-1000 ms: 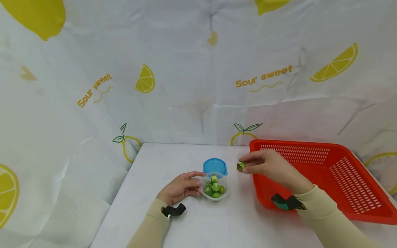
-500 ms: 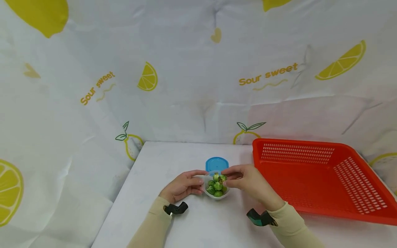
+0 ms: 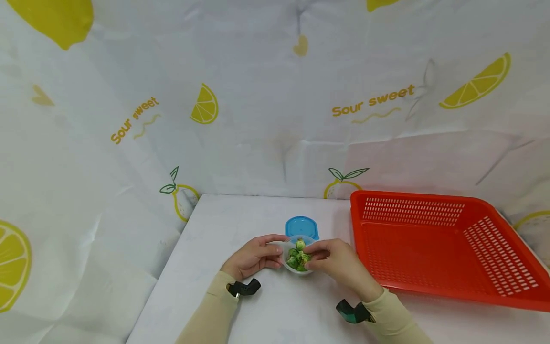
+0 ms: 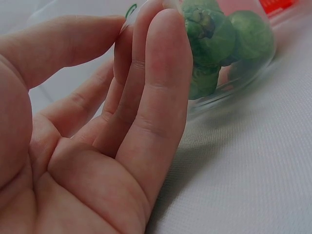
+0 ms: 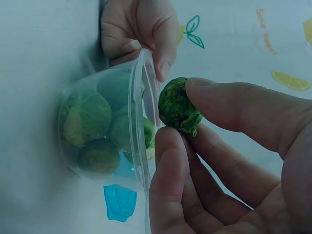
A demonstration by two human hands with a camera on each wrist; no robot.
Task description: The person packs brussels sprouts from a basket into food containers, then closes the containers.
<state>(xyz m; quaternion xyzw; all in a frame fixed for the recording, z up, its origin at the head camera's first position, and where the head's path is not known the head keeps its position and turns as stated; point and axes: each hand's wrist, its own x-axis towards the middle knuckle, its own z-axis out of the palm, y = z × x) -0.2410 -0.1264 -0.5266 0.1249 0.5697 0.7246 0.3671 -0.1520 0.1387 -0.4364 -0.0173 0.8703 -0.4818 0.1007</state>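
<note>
A small clear plastic cup [image 3: 298,270] stands on the white table and holds several green Brussels sprouts [image 3: 294,261]. My left hand [image 3: 278,248] grips the cup's left side, thumb at the rim; its fingers [image 4: 161,92] lie against the cup wall [image 4: 239,83]. My right hand [image 3: 310,256] is over the cup's right edge. It pinches one dark green sprout [image 5: 176,106] between thumb and fingers, just outside the cup's rim [image 5: 144,97]. In the right wrist view the left hand's fingers [image 5: 141,29] show behind the cup.
A blue lid [image 3: 302,227] lies flat just behind the cup. A red perforated basket [image 3: 434,246] sits on the table to the right. Lemon-printed white cloth [image 3: 275,119] hangs behind and along both sides of the table [image 3: 223,224].
My right hand carried the sprout leftward from in front of the red basket to the cup's rim. The left hand stayed on the cup.
</note>
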